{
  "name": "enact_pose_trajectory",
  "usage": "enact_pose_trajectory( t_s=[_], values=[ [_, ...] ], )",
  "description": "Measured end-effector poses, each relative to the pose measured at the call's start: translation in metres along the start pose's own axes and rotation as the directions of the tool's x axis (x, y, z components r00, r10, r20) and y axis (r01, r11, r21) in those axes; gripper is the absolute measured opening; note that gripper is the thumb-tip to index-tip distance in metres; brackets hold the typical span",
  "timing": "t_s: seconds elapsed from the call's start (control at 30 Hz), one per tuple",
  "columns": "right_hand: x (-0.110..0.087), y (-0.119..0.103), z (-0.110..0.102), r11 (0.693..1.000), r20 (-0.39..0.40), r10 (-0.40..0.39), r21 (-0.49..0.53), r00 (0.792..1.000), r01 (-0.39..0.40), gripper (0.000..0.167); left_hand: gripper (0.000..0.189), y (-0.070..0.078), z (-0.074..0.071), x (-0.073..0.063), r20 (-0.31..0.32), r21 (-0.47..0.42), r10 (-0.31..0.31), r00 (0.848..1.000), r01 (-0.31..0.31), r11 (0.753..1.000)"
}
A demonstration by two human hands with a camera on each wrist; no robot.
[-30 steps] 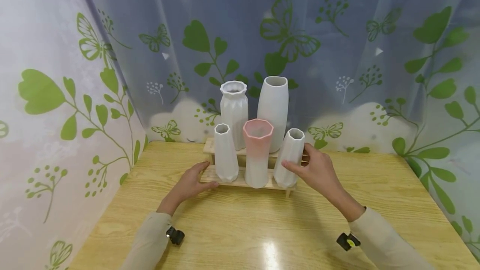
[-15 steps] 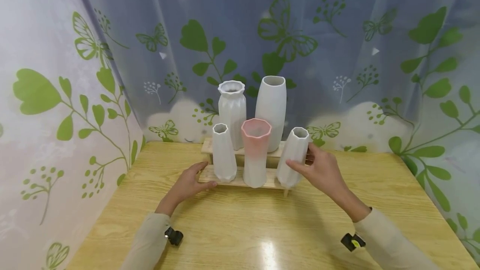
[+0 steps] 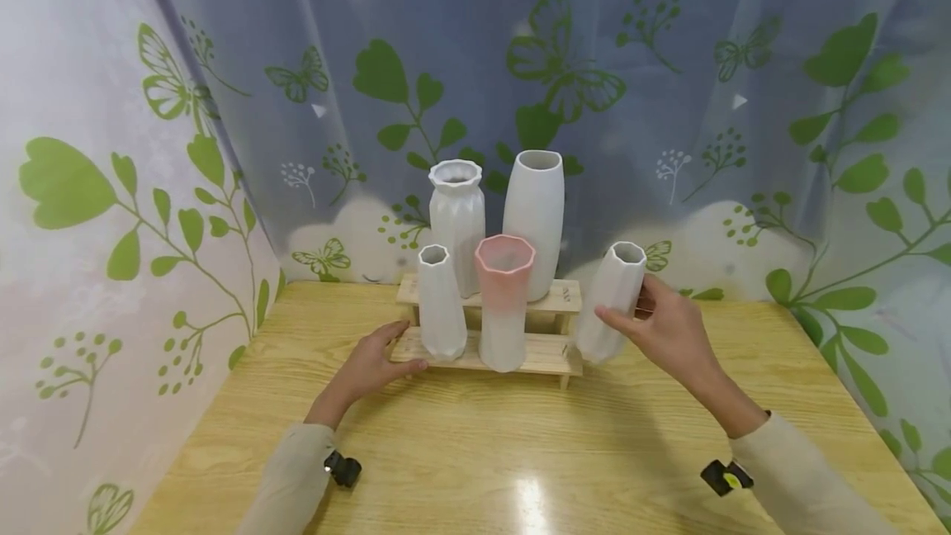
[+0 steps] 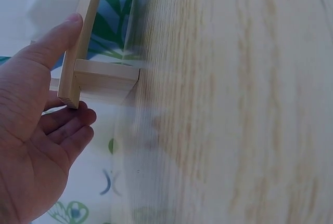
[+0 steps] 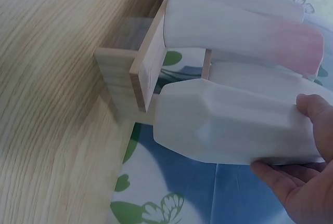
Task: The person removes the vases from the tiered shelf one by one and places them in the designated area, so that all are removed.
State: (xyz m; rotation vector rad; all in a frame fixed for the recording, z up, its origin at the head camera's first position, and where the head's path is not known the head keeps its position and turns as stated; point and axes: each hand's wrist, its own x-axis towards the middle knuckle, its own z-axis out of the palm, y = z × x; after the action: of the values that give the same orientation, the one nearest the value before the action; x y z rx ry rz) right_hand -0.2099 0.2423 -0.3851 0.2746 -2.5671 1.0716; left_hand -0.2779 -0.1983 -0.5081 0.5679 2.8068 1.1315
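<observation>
Leaving the wooden stand (image 3: pixel 561 294), a white vase (image 3: pixel 612 295) tilts, gripped by the right hand (image 3: pixel 674 333), baring the near tier (image 3: pixel 552 356) at right as the left hand (image 3: pixel 370 364) pinches its left end.

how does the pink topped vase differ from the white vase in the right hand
The pink-topped vase fades from pink to white, while the white vase is white all over. The pink-topped vase widens at its mouth; the white vase narrows towards it. The pink-topped vase stands on the wooden stand, whereas the right hand holds the white vase off it. Both have open, many-sided mouths.
</observation>
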Motion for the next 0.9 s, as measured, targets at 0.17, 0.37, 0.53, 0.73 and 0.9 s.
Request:
enact_pose_trajectory(
  t_s=[0.17,0.37,0.53,0.73,0.9],
  values=[
    [0.000,0.008,-0.012,0.999,-0.006,0.022,-0.029,1.000,-0.022,0.056,0.096,0.001,0.000,-0.001,-0.001,0.007,-0.004,1.000,0.004,1.000],
    [0.000,0.023,-0.023,0.996,-0.046,0.042,-0.075,0.998,-0.045,0.053,0.096,-0.001,0.000,0.000,0.001,0.003,-0.008,1.000,0.008,1.000],
    [0.001,0.036,-0.031,0.993,-0.071,0.042,-0.105,0.997,-0.049,0.052,0.097,-0.001,0.000,0.001,0.004,-0.002,-0.005,1.000,0.005,1.000],
    [0.003,0.054,-0.041,0.990,-0.083,0.036,-0.130,0.996,-0.046,0.051,0.098,-0.001,0.000,0.001,-0.001,0.006,-0.003,1.000,0.003,1.000],
    [0.004,0.070,-0.049,0.992,-0.080,0.064,-0.103,0.995,-0.072,0.058,0.097,-0.001,0.000,0.001,-0.007,0.011,0.003,1.000,-0.003,1.000]
  ],
)
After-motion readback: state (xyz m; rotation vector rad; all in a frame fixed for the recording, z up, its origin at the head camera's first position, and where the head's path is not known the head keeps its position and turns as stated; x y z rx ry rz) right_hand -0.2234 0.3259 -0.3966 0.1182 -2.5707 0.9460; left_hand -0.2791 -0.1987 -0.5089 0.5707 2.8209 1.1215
